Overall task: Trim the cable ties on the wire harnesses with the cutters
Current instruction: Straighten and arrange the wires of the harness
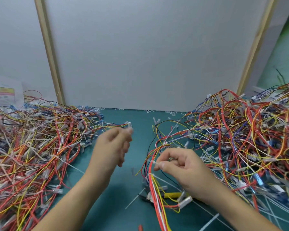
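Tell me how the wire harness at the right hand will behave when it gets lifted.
Probably floppy: the wire harness is thin loose wires that curve and sprawl across the green mat. Likely light, since the right hand handles it by a fingertip pinch on a cable tie. It may snag: its loops run into the right pile.

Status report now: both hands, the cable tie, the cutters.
Left hand blurred, looks empty. Right hand pinches cable tie on harness. Cutters lie on mat, untouched, partly under harness wires.

right hand (178,165) pinches cable tie (154,163) | left hand (113,144) blurred, relaxed | cutters (171,195) on mat (140,120)
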